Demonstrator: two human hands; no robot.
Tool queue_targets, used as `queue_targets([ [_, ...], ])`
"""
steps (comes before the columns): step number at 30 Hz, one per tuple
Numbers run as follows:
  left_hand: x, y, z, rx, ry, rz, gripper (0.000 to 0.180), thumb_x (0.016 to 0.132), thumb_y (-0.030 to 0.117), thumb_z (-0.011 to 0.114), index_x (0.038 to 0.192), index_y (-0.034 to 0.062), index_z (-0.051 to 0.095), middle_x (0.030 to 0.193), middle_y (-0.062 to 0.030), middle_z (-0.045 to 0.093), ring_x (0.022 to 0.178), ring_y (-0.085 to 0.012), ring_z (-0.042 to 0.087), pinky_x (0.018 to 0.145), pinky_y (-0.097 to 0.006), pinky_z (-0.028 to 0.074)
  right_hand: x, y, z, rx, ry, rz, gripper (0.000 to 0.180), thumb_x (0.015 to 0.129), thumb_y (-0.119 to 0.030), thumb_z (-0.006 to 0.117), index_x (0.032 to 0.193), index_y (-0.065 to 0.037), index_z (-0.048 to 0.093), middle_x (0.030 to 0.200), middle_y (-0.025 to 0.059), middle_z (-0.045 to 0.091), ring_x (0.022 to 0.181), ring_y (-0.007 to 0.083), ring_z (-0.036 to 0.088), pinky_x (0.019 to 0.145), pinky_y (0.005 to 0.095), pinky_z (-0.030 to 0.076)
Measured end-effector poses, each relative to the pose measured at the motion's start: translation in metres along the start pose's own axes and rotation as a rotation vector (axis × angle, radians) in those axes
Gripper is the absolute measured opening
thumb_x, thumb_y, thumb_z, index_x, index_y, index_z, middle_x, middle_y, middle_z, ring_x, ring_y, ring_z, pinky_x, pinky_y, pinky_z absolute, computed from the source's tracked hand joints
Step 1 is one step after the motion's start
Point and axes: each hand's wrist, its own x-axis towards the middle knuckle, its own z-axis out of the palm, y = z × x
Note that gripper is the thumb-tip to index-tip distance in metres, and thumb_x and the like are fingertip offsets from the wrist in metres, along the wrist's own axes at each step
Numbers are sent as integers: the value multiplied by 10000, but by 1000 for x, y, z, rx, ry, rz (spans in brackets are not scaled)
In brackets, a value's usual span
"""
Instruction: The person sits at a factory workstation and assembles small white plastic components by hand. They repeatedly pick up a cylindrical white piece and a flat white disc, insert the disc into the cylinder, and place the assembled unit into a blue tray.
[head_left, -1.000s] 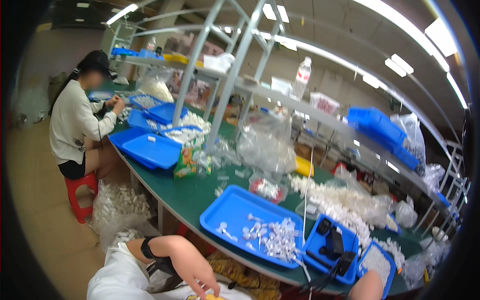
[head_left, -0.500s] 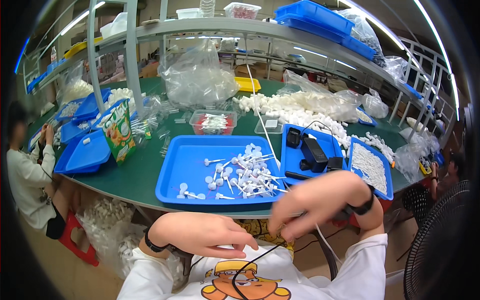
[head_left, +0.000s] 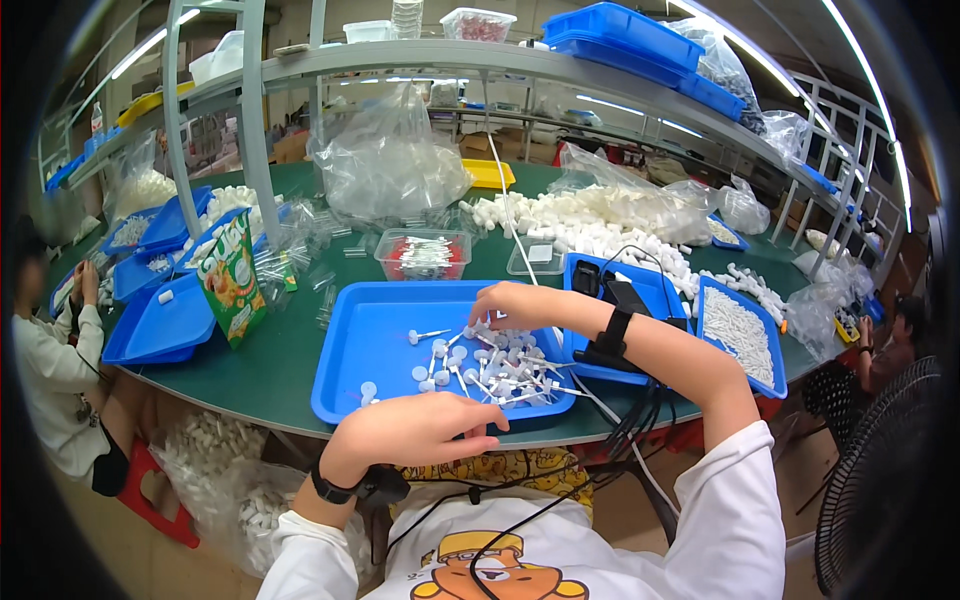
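Note:
A blue tray [head_left: 372, 330] lies at the table's front edge, holding many small white pieces [head_left: 462, 362], each with a round translucent disc and a thin stem. My right hand [head_left: 518, 306] reaches over the tray's right side, fingers bent down at the upper edge of the pile and slightly apart. Nothing shows in its grip, though its fingertips are partly hidden. My left hand [head_left: 425, 428] hovers at the tray's near edge, palm down, with loosely bent fingers pointing right and nothing visible in them. Both wrists wear black straps with cables.
Behind the tray stands a clear tub [head_left: 424, 254] of white sticks. To the right are a blue tray [head_left: 655, 290] of black devices and another [head_left: 740, 335] of white sticks. A green snack bag [head_left: 232, 280] stands left. White rolls [head_left: 570, 220] lie behind; a person [head_left: 55, 350] sits left.
My right hand has moved from over my lap forward into the tray. My left hand has risen slightly to the tray's near edge. The view has shifted a little.

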Motion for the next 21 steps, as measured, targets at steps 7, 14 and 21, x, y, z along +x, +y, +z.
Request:
queue_targets([
  [7, -2, -4, -1, -22, -9, 27, 279, 904, 218, 488, 1119, 42, 503, 824, -126, 626, 758, -287, 605, 687, -364, 465, -1, 3, 11, -16, 97, 42, 281, 713, -17, 607, 992, -58, 605, 825, 99, 559, 737, 236, 567, 658, 354, 452],
  [14, 5, -10, -1, 3, 12, 32, 309, 919, 272, 466, 1129, 50, 510, 820, -127, 628, 741, -284, 606, 662, -363, 461, -1, 10, 8, -67, 22, -20, 236, 770, -50, 589, 1006, -53, 589, 894, 101, 546, 780, 252, 573, 686, 347, 459],
  [21, 9, -6, -2, -2, -29, 10, 302, 906, 255, 482, 1114, 39, 517, 819, -131, 631, 746, -296, 610, 670, -353, 470, -11, 14, 3, -213, 210, -109, 234, 791, -18, 548, 1025, -17, 546, 913, 161, 468, 860, 316, 518, 736, 369, 429],
])
